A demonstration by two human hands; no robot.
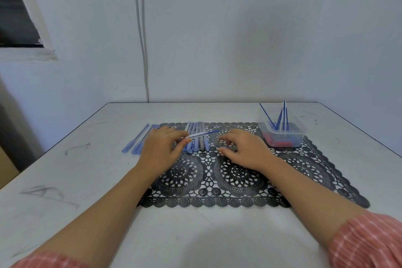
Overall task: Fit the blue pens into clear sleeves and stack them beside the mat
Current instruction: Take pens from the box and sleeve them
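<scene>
Left hand [162, 150] pinches a slim clear-sleeved pen [201, 134] over the black lacy mat [304, 169]

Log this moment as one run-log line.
left hand: pinches clear sleeve, blue pen partly in | right hand: curled over mat, grip unclear | stack: left of mat

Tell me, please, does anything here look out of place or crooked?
Nothing is spilled or broken. The pen pinched by the left hand points crosswise over the row of sleeves on the mat, its blue refill sticking out of one end. Dark scribble marks stain the table.
</scene>
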